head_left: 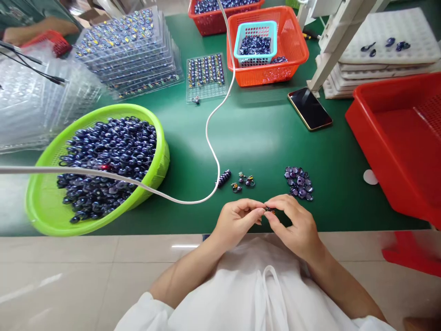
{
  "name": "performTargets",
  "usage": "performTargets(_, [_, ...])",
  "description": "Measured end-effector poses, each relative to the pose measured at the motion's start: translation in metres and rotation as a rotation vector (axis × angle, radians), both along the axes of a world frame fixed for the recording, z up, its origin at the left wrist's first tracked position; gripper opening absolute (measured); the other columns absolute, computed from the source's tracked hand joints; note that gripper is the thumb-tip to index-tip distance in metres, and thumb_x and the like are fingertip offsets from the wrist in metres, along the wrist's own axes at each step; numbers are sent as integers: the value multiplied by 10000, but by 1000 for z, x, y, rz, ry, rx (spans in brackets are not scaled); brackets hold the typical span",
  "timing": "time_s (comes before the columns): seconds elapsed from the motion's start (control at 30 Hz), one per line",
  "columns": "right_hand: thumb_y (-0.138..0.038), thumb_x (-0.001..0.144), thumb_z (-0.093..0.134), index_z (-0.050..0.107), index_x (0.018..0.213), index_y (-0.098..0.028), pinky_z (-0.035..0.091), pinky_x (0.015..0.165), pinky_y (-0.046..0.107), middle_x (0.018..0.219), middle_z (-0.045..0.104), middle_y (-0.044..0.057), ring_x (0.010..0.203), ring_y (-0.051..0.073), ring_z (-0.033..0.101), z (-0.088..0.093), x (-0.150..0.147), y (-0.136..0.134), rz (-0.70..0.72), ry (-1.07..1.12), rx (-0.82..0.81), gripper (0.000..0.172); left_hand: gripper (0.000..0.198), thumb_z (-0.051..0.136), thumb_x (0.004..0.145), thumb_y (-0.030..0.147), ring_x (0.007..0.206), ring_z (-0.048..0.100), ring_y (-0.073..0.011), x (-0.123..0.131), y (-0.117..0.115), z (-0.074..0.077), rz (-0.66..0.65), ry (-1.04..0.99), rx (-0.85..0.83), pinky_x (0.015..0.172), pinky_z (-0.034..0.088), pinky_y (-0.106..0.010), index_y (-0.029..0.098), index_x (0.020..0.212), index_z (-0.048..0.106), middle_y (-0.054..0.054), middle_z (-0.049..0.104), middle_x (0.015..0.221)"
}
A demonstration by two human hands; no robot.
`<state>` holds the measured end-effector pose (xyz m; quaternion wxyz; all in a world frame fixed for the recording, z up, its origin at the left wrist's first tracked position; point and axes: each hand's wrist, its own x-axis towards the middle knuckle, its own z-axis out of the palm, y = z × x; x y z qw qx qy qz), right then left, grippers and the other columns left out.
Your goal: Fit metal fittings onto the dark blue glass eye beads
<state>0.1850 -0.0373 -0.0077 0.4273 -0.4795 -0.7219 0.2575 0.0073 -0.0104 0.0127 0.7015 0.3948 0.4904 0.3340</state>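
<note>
My left hand (237, 222) and my right hand (295, 226) meet at the table's front edge, thumbs and fingertips closed on one small dark part with an orange bit (270, 210). The fingers cover most of that part. Just beyond my left hand lie several small ring-shaped pieces with coloured innards (247, 180). Beside them is a short row of dark blue rings (224, 178). A loose pile of glossy dark blue caps (299, 183) lies just past my right hand.
A green basket (161, 158) of dark blue rings stands left, crossed by a white cable (212, 138). Behind are stacked clear trays (172, 69), a filled tray (206, 76) and an orange basket (292, 50). A phone (310, 109) and red bin (379, 151) are right. Another person's arm (37, 30) shows back left.
</note>
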Motion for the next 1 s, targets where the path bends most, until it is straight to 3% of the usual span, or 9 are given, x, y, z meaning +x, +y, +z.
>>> performTargets(0.13, [-81,897,615,584,1023,-245,496,805,384,942,689,28,870,192,645,2,-1,3,73,-4,-28,210,228,769,807,324,622,641,-113,-6,-5,-5,-41,2,30,625,570,-245,135,887,670,-20,694,746])
performTargets(0.23, [-59,895,585,560,952,-236,481,827,383,921,667,20,871,184,631,6,0,6,139,-10,-70,188,193,716,866,308,731,683,-152,-16,-7,-7,-109,122,211,701,578,-285,157,964,647,-41,708,826])
performTargets(0.37, [-70,912,570,566,953,-230,486,848,361,982,646,37,940,185,622,7,5,6,117,12,-114,164,144,684,887,248,824,661,-176,-43,7,-10,27,629,683,801,549,-331,178,1012,662,-72,703,965])
performTargets(0.43, [-84,919,576,577,950,-232,489,849,348,995,644,38,952,182,622,7,7,6,78,20,-127,151,208,711,865,257,836,642,-197,-59,18,-15,103,892,794,795,538,-348,187,1053,657,-80,688,996])
performTargets(0.5, [-95,921,582,581,940,-235,490,838,339,992,647,35,940,179,626,5,8,5,45,23,-131,141,209,727,848,273,828,637,-220,-70,28,-22,100,1069,796,782,530,-361,187,1026,657,-70,683,926])
performTargets(0.6, [-103,922,584,582,925,-238,489,836,337,978,655,28,924,177,631,4,4,4,33,26,-130,135,114,687,866,257,781,639,-223,-76,36,-30,85,1162,757,750,520,-356,180,947,660,-61,680,845])
performTargets(0.87, [-119,916,584,578,891,-243,493,844,330,971,653,22,932,178,638,1,0,2,37,62,-200,126,120,635,838,182,702,629,-192,-75,34,-29,59,1132,698,673,492,-313,183,954,669,-29,673,783])
performTargets(1.0, [-137,921,581,581,878,-248,496,861,320,995,655,17,953,177,643,0,1,0,12,95,-276,119,181,625,853,176,716,631,-180,-73,28,-22,141,1037,740,693,506,-310,187,1024,683,-23,672,798])
